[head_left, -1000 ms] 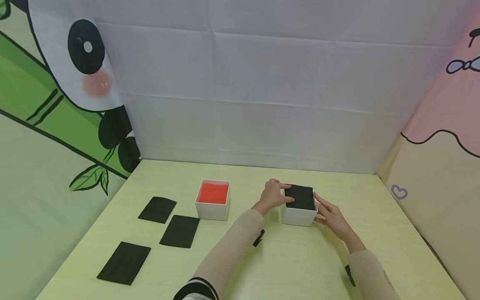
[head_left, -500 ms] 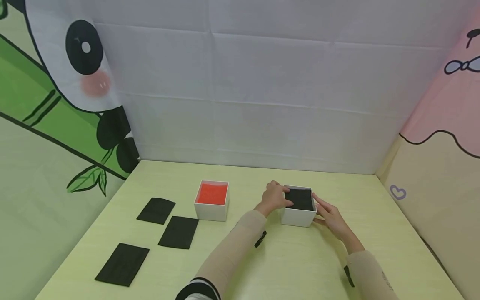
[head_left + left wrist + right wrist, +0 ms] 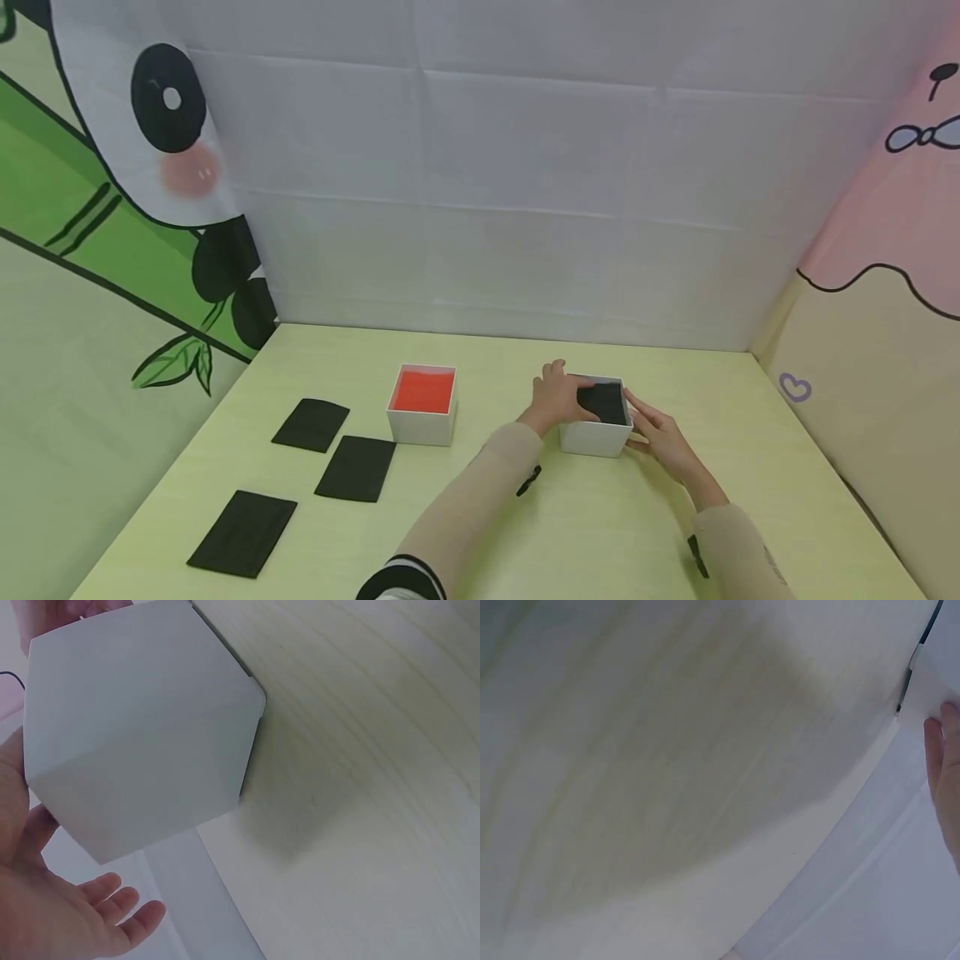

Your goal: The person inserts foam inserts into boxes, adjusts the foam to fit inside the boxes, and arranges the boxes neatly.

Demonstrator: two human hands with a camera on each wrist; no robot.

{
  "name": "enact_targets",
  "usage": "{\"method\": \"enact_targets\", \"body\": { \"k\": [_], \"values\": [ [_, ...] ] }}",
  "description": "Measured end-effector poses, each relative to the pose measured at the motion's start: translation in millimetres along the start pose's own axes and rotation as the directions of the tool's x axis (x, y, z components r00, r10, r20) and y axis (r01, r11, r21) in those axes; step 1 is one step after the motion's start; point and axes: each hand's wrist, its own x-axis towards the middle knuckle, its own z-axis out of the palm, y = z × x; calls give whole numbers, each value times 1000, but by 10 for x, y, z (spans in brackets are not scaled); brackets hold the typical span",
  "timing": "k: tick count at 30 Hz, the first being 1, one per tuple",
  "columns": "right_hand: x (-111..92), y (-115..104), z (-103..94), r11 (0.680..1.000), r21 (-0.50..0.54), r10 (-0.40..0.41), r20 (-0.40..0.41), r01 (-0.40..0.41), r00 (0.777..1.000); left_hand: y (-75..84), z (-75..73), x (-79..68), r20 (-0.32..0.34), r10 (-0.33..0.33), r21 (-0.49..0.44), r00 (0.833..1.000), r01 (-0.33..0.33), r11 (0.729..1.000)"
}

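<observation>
A white open-topped box (image 3: 592, 440) stands on the right part of the table, with a black sheet (image 3: 611, 403) lying inside near its rim. From the left, the thumb and index finger of my left hand (image 3: 553, 400) reach spread over the rim onto the sheet. Its other fingers extend loosely past the box in the left wrist view, where the left hand (image 3: 45, 915) is beside the box wall (image 3: 135, 780). My right hand (image 3: 667, 437) steadies the opposite side with fairly straight fingers. What lies beneath the sheet is hidden. Only part of the right hand (image 3: 949, 772) shows in the right wrist view.
A second white box (image 3: 422, 429), holding something with a flat red top (image 3: 424, 392), stands left of centre. Three black sheets lie on the left: a back one (image 3: 311, 425), a middle one (image 3: 356, 468) and a front one (image 3: 242, 533). A white backdrop (image 3: 487, 258) borders the table's far edge.
The black sheet has sunk from above the rim to inside the right box. My left hand has shifted rightward over the opening. The right hand stays against the box side.
</observation>
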Motion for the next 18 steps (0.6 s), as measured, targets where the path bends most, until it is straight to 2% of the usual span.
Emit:
{"method": "enact_targets", "body": {
  "k": [8, 18],
  "values": [
    [-13, 14, -2, 1000, 3, 5, 4, -5, 1000, 101, 105, 50, -18, 35, -64, 999, -36, 997],
    [2, 35, -26, 1000, 10, -25, 12, 25, 1000, 198, 110, 116, 2, 39, -51, 999, -39, 998]
  ]
}}
